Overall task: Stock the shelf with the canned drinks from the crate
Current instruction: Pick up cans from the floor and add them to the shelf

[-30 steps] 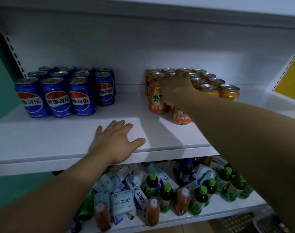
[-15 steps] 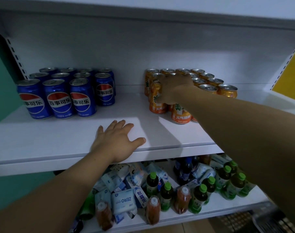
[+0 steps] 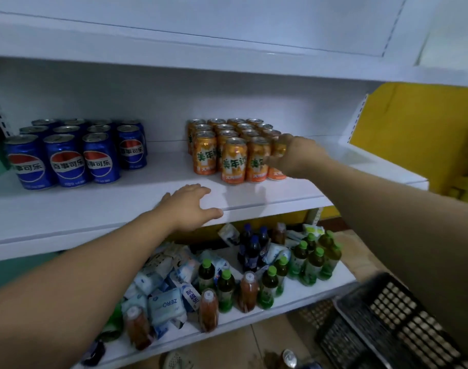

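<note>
Pepsi cans point(image 3: 65, 161) stand left; right grip point(image 3: 299, 158) clamps orange 美年 can point(image 3: 277, 173), left grip point(image 3: 190, 206) splayed on shelf point(image 3: 94, 209).

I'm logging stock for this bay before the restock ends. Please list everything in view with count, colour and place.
middle shelf: one, white, centre
lower shelf: one, white, below it
blue cola cans: about twelve, blue, middle shelf left
orange cans: about fifteen, orange, middle shelf right
green-capped bottles: about ten, greenish, lower shelf right
amber bottles: about four, brown, white caps, lower shelf front
dark cola bottles: about three, dark, blue caps, lower shelf back
packets: a pile, white and blue, lower shelf left
crate: one, black, bottom right
yellow panel: one, yellow, right of the shelving
left hand: one, flat on the middle shelf's front edge
right hand: one, around the front right orange can
</note>
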A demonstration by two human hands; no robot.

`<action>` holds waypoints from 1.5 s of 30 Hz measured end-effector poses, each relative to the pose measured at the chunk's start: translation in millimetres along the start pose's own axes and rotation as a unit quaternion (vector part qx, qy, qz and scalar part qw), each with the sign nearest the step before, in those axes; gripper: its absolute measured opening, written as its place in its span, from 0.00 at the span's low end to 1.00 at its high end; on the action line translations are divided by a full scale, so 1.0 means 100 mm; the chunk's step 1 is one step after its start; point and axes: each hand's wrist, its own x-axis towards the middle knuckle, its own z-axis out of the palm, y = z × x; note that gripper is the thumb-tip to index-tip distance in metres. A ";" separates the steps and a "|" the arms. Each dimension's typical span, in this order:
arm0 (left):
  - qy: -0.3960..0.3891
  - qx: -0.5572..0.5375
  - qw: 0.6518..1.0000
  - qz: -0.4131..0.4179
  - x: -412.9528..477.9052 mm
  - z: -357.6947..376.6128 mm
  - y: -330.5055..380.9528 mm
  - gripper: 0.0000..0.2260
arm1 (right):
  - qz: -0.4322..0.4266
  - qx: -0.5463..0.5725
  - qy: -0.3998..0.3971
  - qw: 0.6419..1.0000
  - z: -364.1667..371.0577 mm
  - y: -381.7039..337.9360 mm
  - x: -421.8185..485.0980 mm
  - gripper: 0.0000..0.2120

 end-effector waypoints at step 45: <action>-0.420 0.084 0.886 0.180 0.58 6.09 1.55 0.35 | 0.296 0.178 -0.459 0.818 5.71 3.35 -2.40 0.35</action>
